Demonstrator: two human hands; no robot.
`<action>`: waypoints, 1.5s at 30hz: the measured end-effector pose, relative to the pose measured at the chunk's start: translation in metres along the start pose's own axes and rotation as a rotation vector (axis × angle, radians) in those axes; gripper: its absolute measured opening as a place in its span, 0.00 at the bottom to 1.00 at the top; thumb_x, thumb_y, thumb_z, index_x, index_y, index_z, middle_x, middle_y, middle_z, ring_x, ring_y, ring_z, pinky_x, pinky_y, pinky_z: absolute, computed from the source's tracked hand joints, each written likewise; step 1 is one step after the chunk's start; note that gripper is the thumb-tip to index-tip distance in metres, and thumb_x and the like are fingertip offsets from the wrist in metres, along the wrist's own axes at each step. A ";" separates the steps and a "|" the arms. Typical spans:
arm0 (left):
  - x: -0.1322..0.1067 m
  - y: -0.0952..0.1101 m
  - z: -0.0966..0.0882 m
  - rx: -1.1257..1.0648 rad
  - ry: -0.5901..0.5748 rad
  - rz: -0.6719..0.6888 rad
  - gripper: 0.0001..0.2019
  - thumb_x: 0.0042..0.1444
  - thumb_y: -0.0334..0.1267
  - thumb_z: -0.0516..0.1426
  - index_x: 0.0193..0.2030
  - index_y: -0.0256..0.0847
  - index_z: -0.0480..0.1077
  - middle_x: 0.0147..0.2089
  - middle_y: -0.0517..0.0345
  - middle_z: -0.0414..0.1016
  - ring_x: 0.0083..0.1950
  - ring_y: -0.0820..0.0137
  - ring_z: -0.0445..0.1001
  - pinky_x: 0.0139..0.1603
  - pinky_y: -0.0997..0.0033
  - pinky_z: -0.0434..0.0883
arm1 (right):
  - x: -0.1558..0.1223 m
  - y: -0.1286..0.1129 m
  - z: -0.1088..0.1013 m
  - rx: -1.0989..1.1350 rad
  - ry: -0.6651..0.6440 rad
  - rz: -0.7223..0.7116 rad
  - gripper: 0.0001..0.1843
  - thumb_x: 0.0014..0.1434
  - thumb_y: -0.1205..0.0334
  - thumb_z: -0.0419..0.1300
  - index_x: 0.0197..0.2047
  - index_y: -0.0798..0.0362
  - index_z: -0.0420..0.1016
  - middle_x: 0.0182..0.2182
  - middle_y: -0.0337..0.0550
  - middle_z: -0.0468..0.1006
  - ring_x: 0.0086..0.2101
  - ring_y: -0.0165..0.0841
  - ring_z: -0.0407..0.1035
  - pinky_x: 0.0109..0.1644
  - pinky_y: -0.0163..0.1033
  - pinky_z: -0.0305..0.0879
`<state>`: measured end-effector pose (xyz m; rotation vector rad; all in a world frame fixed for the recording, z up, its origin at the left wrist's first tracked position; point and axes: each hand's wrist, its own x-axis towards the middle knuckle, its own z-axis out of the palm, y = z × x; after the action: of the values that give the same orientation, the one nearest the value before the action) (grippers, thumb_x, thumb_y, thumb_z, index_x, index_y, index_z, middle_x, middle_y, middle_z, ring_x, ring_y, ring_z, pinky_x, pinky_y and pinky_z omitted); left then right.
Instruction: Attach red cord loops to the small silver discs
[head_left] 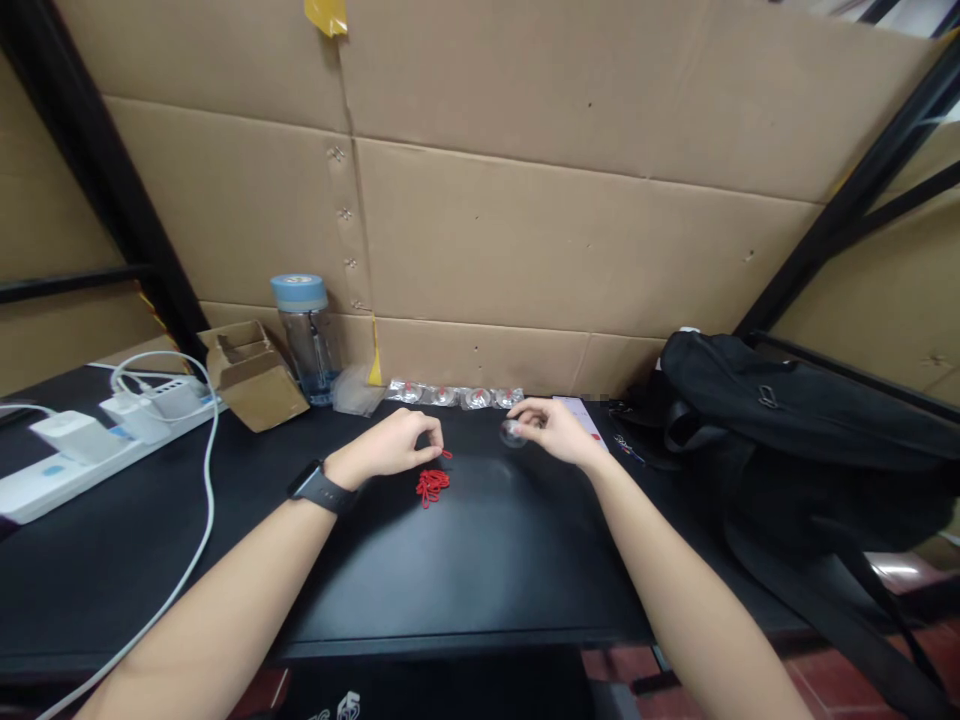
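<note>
"Red cords (pixel 433 487) are heaped on the black table (pixel 480 570); how are the hands employed?"

"Just above the heap, a small loop (pixel 447 454) is pinched between thumb and finger of the left hand (pixel 394 442). By the right hand (pixel 556 430), a clear disc (pixel 512 432), blurred, is gripped at the fingertips, apart from the loop. Four packets (pixel 477 398) are lined up behind, near the cardboard wall (pixel 525 230)."

"Which step is shown?"

"Pieces are apparently being handled singly, one per hand; no contact between them is seen."

"And what is called for next?"

"Presumably, light pinches and a steadied disc; slipping is judged the main risk."
</note>
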<state>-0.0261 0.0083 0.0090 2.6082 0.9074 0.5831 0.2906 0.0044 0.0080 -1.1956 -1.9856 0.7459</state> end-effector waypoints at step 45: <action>-0.005 -0.001 -0.004 0.070 -0.053 0.040 0.03 0.56 0.39 0.62 0.36 0.44 0.77 0.39 0.59 0.79 0.46 0.65 0.73 0.53 0.67 0.63 | 0.092 0.009 0.058 -0.868 -0.137 -0.024 0.25 0.57 0.74 0.56 0.57 0.49 0.75 0.57 0.54 0.76 0.58 0.46 0.65 0.60 0.54 0.52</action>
<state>-0.0320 0.0068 0.0108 2.6963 0.8757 0.4988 0.2186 0.0842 -0.0090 -1.6056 -2.5285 -0.1050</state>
